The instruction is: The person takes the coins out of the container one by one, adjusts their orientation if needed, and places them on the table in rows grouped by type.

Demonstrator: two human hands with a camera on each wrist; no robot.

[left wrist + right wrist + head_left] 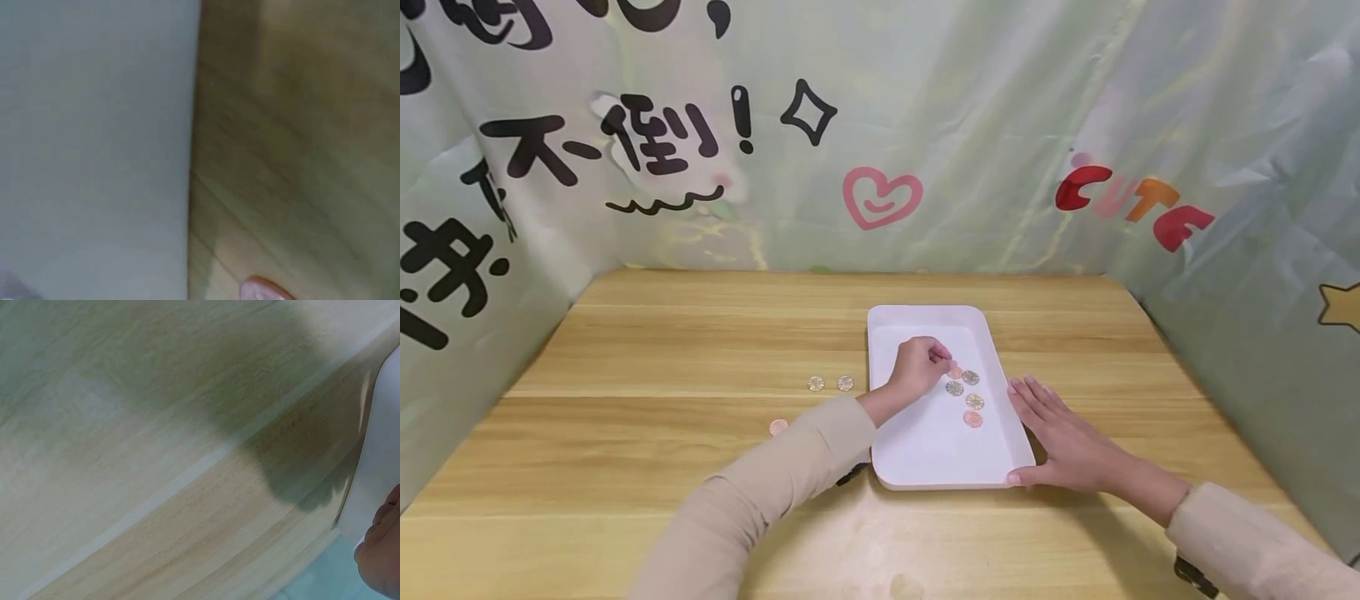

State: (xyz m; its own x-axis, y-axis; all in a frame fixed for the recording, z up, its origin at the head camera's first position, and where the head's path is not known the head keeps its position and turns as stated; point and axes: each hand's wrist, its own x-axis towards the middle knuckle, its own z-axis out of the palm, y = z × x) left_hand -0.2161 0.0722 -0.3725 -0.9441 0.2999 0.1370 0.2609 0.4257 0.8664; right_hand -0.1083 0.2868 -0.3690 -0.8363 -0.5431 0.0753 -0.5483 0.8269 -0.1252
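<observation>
My left hand (919,367) reaches over the white tray (917,454), its thumb and fingertips pinching at the edge of a copper-coloured coin (956,372). Close beside that lie two silvery coins, a yellowish coin (974,402) and another copper coin (973,419), all on the tray's floor. At the tray's right side, my right hand (1067,442) rests with straight fingers along the rim and the thumb at the near corner. In the right wrist view, part of the right hand (381,556) shows against the tray wall (375,462).
Left of the tray, two yellowish coins (831,383) lie on the wooden table (685,350). A copper coin (778,427) sits nearer, beside the left sleeve (790,467). Printed cloth (970,142) hangs around the table's back and sides.
</observation>
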